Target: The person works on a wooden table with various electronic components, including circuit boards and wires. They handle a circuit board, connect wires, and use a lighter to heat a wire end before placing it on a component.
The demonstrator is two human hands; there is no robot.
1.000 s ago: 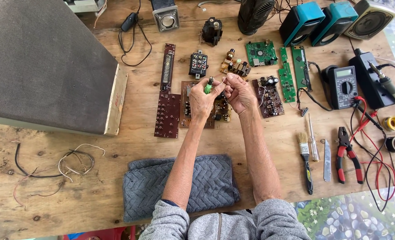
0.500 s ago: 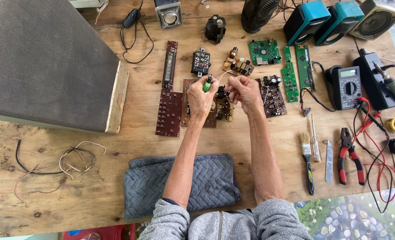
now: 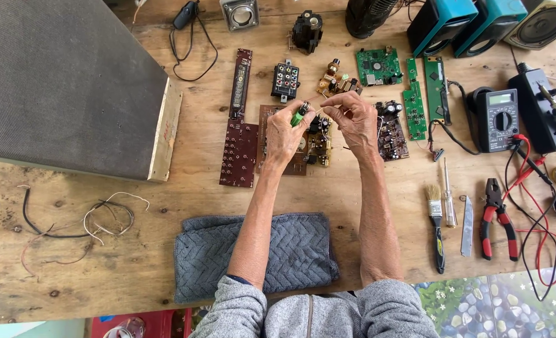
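My left hand (image 3: 285, 133) pinches a small green component (image 3: 298, 116) between thumb and fingers, raised over a brown circuit board (image 3: 309, 147) on the wooden table (image 3: 165, 250). My right hand (image 3: 355, 117) is close beside it, fingertips closed on a thin wire or lead that runs toward the green part. Both hands hover over the boards in the middle of the table. What lies under my palms is hidden.
A large grey speaker cabinet (image 3: 59, 87) fills the left. Green boards (image 3: 378, 66), a multimeter (image 3: 498, 119), a soldering station (image 3: 540, 116), pliers (image 3: 495, 216), a brush (image 3: 436, 228), a screwdriver (image 3: 448, 194) lie right. A grey cloth (image 3: 303, 250) lies near me; loose wires (image 3: 77, 219) lie left.
Both hands stay over the brown board; my right hand has shifted slightly away from the left, fingers still working at the green component.
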